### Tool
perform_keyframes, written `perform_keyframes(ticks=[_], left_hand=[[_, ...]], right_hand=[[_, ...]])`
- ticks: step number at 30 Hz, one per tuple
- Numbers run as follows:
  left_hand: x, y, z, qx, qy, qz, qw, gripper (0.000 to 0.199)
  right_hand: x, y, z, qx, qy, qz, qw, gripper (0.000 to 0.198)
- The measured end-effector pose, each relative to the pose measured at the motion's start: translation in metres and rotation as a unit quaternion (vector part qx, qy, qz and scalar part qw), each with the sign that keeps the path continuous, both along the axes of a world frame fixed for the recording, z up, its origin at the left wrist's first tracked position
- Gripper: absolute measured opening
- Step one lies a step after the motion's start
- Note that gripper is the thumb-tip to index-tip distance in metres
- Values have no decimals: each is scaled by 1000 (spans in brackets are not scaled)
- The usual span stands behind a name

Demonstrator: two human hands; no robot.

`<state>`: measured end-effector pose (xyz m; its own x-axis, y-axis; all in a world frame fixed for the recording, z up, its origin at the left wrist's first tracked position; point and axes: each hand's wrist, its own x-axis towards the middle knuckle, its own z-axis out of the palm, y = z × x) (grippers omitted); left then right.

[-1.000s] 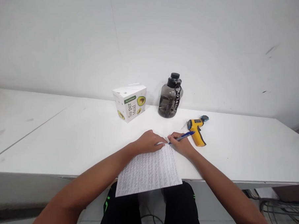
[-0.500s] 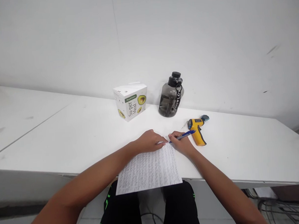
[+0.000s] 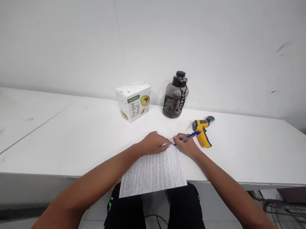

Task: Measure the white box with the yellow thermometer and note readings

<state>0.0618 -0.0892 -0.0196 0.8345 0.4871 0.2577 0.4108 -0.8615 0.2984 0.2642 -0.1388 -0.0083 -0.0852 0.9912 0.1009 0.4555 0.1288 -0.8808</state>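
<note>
A sheet of paper (image 3: 155, 171) covered in dense dark writing lies on the table, its lower edge hanging over the front toward my lap. My right hand (image 3: 187, 146) grips a blue pen (image 3: 191, 136), whose tip meets the top right of the sheet. Across the sheet's upper part rests my left hand (image 3: 154, 143), fingers curled and closed, the index finger pointing toward the pen tip. A slim pale thing (image 3: 165, 144) shows at the left fingers; I cannot tell what it is.
Behind my hands stand a white box (image 3: 133, 103) with avocado pictures and a dark translucent water bottle (image 3: 175, 96). A yellow pistol-shaped device (image 3: 203, 136) lies right of the pen. The white wall (image 3: 76, 47) borders the white table (image 3: 245, 147) at the back.
The view has shifted very slightly. Both hands, the pen and the paper keep practically the same places.
</note>
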Motion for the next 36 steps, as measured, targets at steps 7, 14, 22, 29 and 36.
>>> perform_keyframes(ticks=[7, 14, 22, 29, 36], left_hand=[[-1, -1, 0, 5, -2, 0, 1000, 28], [-1, -1, 1, -3, -1, -1, 1000, 28], [-1, -2, 4, -12, -2, -4, 1000, 28], [-1, -3, 6, -12, -2, -2, 1000, 28], [-3, -3, 6, -11, -4, -8, 1000, 29]], right_hand=[[1, 1, 0, 3, -1, 0, 1000, 33], [3, 1, -4, 5, -4, -6, 1000, 34], [2, 0, -2, -1, 5, 3, 1000, 34], [6, 0, 0, 13, 22, -32, 999, 38], [4, -1, 2, 75, -25, -113, 990, 52]])
